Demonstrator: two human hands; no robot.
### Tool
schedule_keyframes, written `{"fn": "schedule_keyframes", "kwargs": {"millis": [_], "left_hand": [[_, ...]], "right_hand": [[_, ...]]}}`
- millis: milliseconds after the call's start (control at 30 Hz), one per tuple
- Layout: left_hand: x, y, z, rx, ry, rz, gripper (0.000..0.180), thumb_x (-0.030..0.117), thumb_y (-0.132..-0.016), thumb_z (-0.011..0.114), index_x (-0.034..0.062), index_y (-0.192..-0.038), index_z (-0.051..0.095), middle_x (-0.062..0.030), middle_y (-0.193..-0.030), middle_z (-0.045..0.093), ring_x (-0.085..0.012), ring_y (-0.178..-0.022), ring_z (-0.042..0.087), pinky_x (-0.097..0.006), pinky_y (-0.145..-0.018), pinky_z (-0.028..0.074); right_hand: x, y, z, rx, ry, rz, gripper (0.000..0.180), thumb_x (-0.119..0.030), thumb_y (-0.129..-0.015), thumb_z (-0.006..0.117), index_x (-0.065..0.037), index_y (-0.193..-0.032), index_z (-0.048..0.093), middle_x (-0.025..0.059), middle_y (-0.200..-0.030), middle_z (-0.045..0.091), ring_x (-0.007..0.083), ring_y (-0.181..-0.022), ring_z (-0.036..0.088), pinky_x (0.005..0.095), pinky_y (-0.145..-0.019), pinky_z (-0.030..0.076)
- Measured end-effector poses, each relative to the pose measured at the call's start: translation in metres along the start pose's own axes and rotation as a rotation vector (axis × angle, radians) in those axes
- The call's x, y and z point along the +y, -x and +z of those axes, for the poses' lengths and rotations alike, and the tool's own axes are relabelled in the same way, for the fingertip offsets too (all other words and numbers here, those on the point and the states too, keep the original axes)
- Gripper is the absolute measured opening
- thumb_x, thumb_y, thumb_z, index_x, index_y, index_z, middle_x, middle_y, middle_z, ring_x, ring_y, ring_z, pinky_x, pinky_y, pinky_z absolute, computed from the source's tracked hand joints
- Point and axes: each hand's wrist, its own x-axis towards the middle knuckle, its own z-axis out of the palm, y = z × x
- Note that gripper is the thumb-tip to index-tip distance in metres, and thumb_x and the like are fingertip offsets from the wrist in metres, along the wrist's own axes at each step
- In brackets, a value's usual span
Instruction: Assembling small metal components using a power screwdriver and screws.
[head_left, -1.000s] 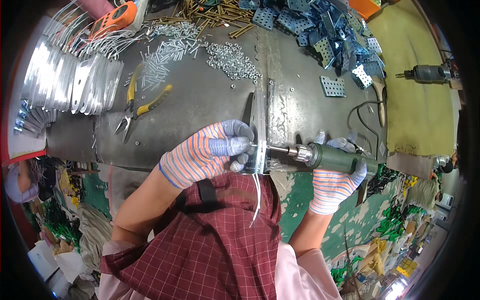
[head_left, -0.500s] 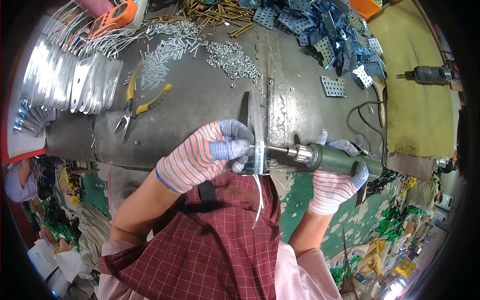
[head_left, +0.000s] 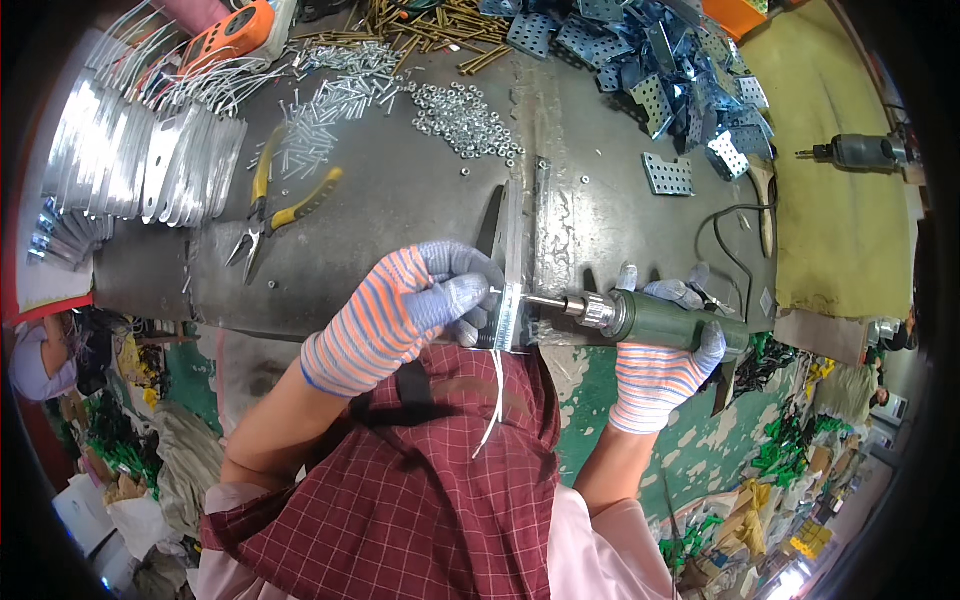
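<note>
My left hand [head_left: 385, 315], in a striped glove, is closed at the near end of a long silver metal strip [head_left: 513, 230]. Its thumb and forefinger are pinched together beside a small screw [head_left: 494, 291] at the strip's left face. A perforated metal bracket [head_left: 507, 328] sits at this end, and white wires [head_left: 498, 405] hang below. My right hand [head_left: 660, 375], gloved alike, wraps round a green electric screwdriver [head_left: 660, 325] held level. The bit [head_left: 545, 301] points left, its tip at the strip's right face; exact contact is too small to tell.
Yellow-handled pliers [head_left: 262, 205] lie left on the dark worktable. Beyond are loose screws [head_left: 310, 130], nuts [head_left: 460, 120] and long brass-coloured screws [head_left: 440, 25]. Blue-grey perforated brackets [head_left: 690, 80] pile up far right, near a second power driver [head_left: 865, 152]. Silver strips with wires [head_left: 140, 160] stand left.
Both hands, the strip's near end and the screwdriver have shifted slightly left. The left thumb has eased a little back from the screw, which shows more plainly now. The wires swung left.
</note>
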Motion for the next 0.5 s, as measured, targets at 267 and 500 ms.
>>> {"fn": "schedule_keyframes", "kwargs": {"millis": [267, 500], "left_hand": [[-0.023, -0.002, 0.005, 0.228, -1.052, 0.785, 0.020, 0.008, -0.082, 0.067, 0.0019, -0.098, 0.057, -0.0111, -0.086, 0.062, -0.0273, -0.076, 0.061, -0.034, -0.070, 0.051], [-0.010, -0.006, 0.010, 0.227, -1.436, 0.836, 0.018, 0.016, -0.082, 0.065, 0.0031, -0.093, 0.058, -0.0164, -0.084, 0.062, -0.0357, -0.078, 0.060, -0.044, -0.071, 0.049]], "right_hand": [[-0.001, 0.002, 0.005, 0.000, 0.083, -0.028, 0.053, -0.025, -0.075, 0.071, -0.009, -0.122, 0.054, 0.0028, -0.094, 0.060, 0.0210, -0.098, 0.056, 0.0555, -0.115, 0.014], [-0.004, 0.000, 0.004, 0.001, 0.083, -0.030, 0.036, -0.025, -0.074, 0.071, -0.007, -0.103, 0.059, 0.0039, -0.094, 0.061, 0.0223, -0.099, 0.056, 0.0555, -0.114, 0.016]]}}
